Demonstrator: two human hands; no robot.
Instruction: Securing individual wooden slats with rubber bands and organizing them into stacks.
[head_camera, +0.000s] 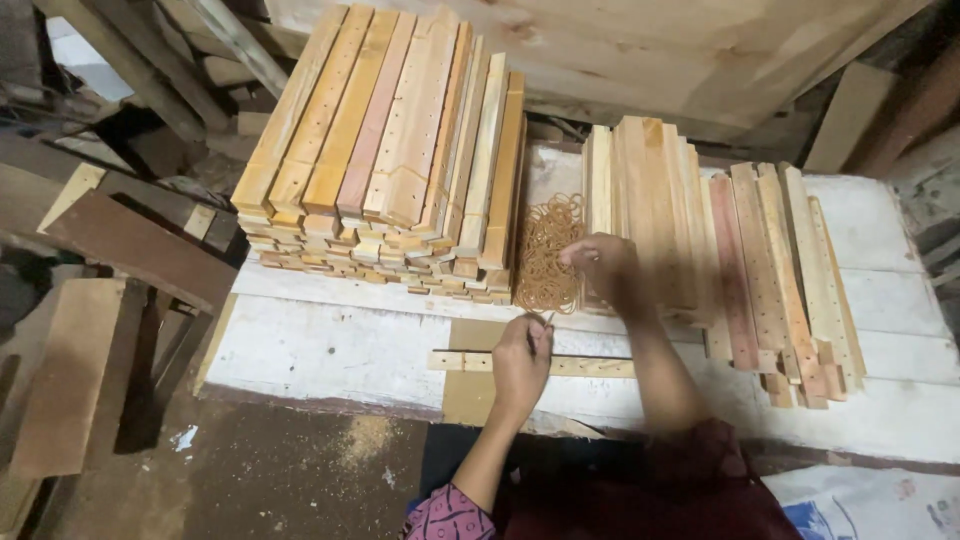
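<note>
While pinching a rubber band (548, 318), left hand (521, 362) just below the rubber-band pile (549, 252), right hand (598, 258) fingers curled at its edge

On the table (330, 350), a slat stack (385, 150) lies far left and a second stack (650, 215) far right, with the rubber bands (548, 255) between them. Further right lie loose slats (785, 270). One slat (590, 366) lies near, in front of the bands. The left hand (520, 362) rests on that slat; the right hand (600, 262) is at the bands' right edge. Boards (90, 350) lie left of the table, and a panel (640, 50) stands behind it.
</note>
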